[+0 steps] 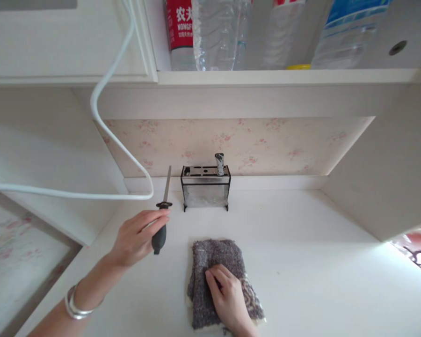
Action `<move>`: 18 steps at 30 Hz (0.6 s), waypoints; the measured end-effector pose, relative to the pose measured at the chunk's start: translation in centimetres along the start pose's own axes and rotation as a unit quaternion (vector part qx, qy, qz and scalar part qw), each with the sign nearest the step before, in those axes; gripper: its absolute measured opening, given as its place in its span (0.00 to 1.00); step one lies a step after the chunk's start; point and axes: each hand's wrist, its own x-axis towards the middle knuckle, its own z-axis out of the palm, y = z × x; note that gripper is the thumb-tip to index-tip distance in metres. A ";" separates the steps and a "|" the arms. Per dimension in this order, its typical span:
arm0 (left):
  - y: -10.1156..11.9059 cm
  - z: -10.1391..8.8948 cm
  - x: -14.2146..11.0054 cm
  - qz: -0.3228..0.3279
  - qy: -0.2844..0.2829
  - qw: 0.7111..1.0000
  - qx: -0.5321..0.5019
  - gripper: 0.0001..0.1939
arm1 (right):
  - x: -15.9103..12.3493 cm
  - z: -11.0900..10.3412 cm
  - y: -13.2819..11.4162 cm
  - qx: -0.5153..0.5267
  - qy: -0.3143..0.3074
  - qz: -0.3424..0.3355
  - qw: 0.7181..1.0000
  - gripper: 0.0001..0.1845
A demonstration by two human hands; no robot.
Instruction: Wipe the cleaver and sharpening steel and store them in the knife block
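My left hand [140,234] is closed around the black handle of a honing steel [159,238]. Its thin metal rod points up and away, left of the knife block. On the white counter lies a folded brown-grey towel [214,250] with a patterned edge. My right hand [228,295] presses on it, fingers curled into the cloth; the fingertips are partly hidden. Farther back, against the wall, stands a slotted knife block [205,194] with a black frame and clear front. One knife handle [219,164], dark and silvery, sticks up from its right side.
A white cable frame [101,84] loops across the upper left. Overhead, a shelf [284,77] holds several plastic bottles [217,35]. White side panels [379,164] flank the counter [301,262], and floral wallpaper [266,145] covers the back wall.
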 end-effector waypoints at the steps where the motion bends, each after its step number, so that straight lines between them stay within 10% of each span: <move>1: 0.4 -0.1 -1.6 -0.012 0.003 1.000 0.007 0.25 | 0.0 0.0 0.0 -0.002 -0.003 0.000 1.000 0.14; 12: 5.7 -1.3 -18.1 -0.212 -0.042 0.975 -0.051 0.25 | -0.3 0.3 -0.1 -0.011 -0.027 0.008 1.000 0.15; 18: 6.6 -2.5 -23.1 -0.168 -0.135 0.976 0.019 0.28 | 0.1 0.4 -0.5 -0.015 -0.045 0.041 0.998 0.17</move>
